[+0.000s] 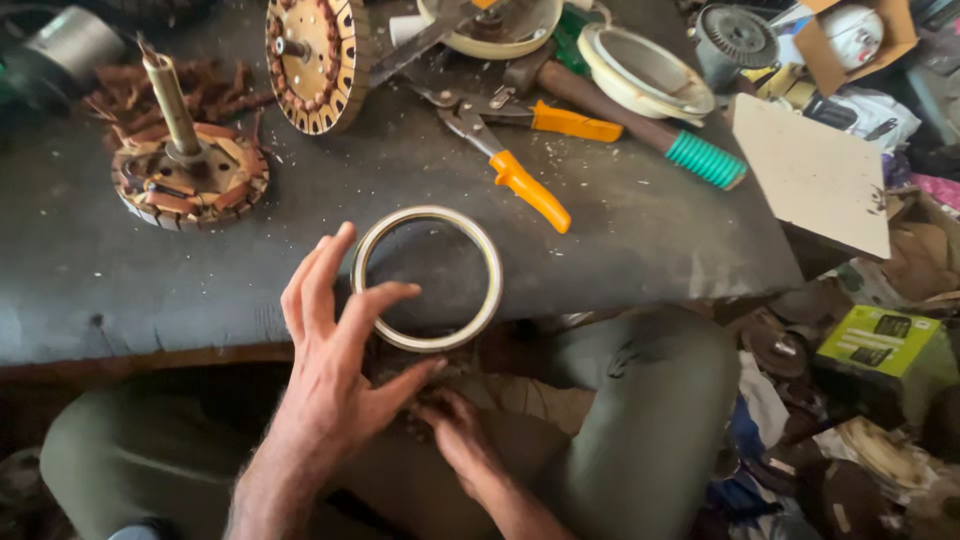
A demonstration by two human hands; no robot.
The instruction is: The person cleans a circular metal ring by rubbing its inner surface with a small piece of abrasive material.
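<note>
A pale metal ring [428, 278] lies flat at the near edge of a dark, worn workbench [620, 230], its near side hanging slightly over the edge. The left hand [335, 345] is spread wide, fingers fanned, with the index and middle fingertips touching the ring's left side and the thumb reaching under its near rim. The right hand [455, 430] sits lower, below the bench edge and over the person's lap, fingers curled around something dark; what it holds cannot be made out. The person sits with knees apart in olive green trousers [640, 400].

Just beyond the ring lie metal snips with orange handles [515, 160]. Behind them is a hammer with a teal grip [640, 125]. To the far left stands a copper-wound motor stator with an upright shaft [188, 165], and a round rotor disc [315, 60] stands on edge behind it. A pale card sheet [810, 170] hangs off the bench's right corner, with cluttered boxes and parts below.
</note>
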